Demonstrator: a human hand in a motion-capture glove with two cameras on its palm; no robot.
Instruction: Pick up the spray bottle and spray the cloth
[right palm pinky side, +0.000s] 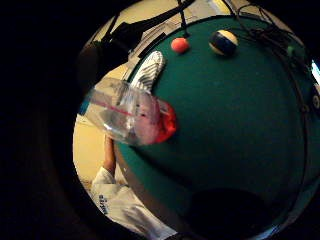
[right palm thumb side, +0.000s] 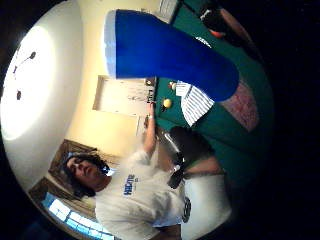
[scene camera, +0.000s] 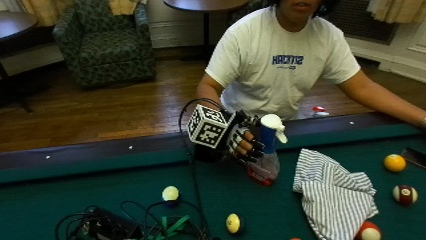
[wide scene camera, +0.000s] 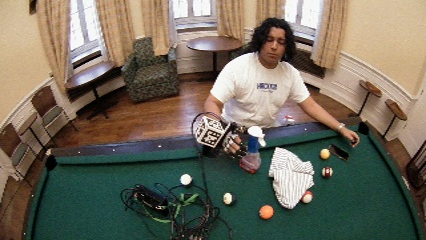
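Observation:
The spray bottle has a white nozzle, a blue neck and a clear body with red liquid at the base. My gloved right hand grips the blue neck, fingers curled round it, and the bottle stands upright. Its base is at or just above the green felt; I cannot tell which. The white cloth with grey stripes lies crumpled on the felt just right of the bottle, and the nozzle points toward it. In the palm views the blue neck and the clear body sit close, with the cloth beyond.
Billiard balls lie around: a pale one and a yellow-striped one to the left, a yellow one, a red-striped one and another by the cloth. Tangled cables lie front left. The bare hand rests on the right rail.

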